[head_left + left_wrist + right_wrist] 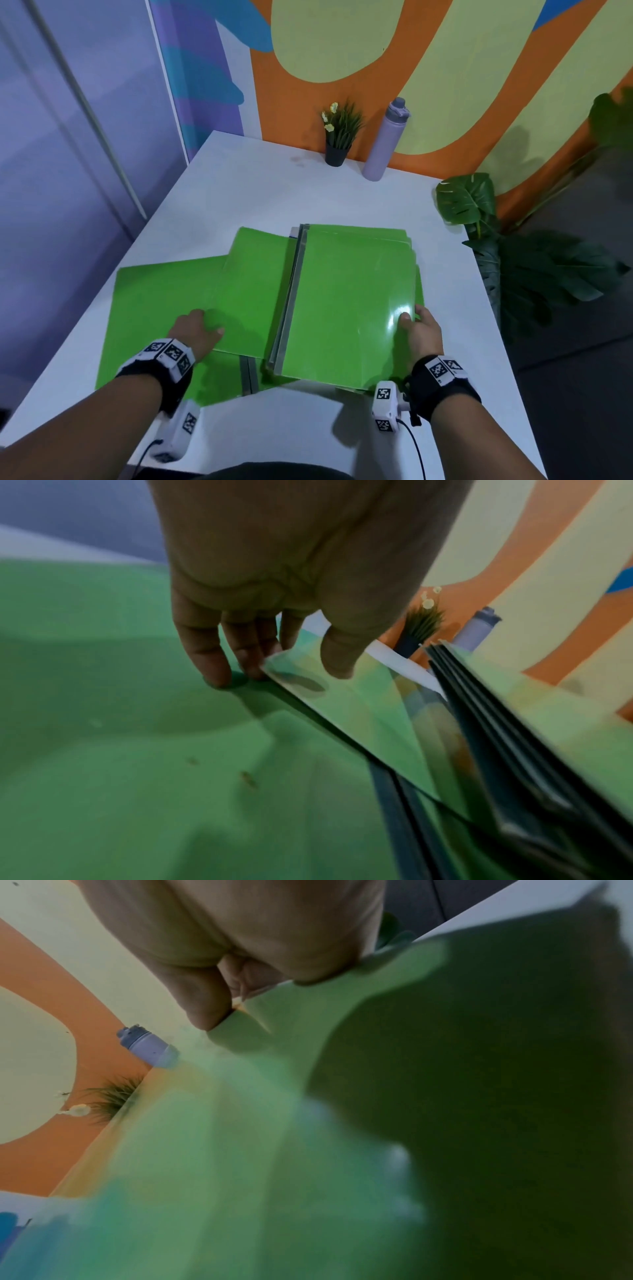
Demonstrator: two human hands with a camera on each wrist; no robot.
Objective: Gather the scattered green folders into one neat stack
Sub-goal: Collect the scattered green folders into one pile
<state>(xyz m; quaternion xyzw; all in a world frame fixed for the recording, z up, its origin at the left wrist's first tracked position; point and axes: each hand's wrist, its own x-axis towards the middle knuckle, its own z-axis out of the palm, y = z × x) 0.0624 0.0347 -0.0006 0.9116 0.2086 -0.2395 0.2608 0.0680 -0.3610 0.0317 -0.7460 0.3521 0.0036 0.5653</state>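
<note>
A stack of green folders [349,301] with grey spines lies right of centre on the white table [257,192]. My right hand [416,322] grips its near right edge, thumb on the top cover [308,1069] and fingers curled under; the right hand [240,996] is blurred in the wrist view. A second green folder [253,291] leans against the stack's left side. My left hand [198,329] pinches its near left corner [359,718], thumb above and fingers [212,664] below. Under it a third green folder [154,308] lies flat at the left.
A small potted plant [339,137] and a purple bottle [382,140] stand at the table's far edge by the painted wall. A large leafy plant [513,257] stands beyond the table's right edge. Bare white table shows between the folders and the wall.
</note>
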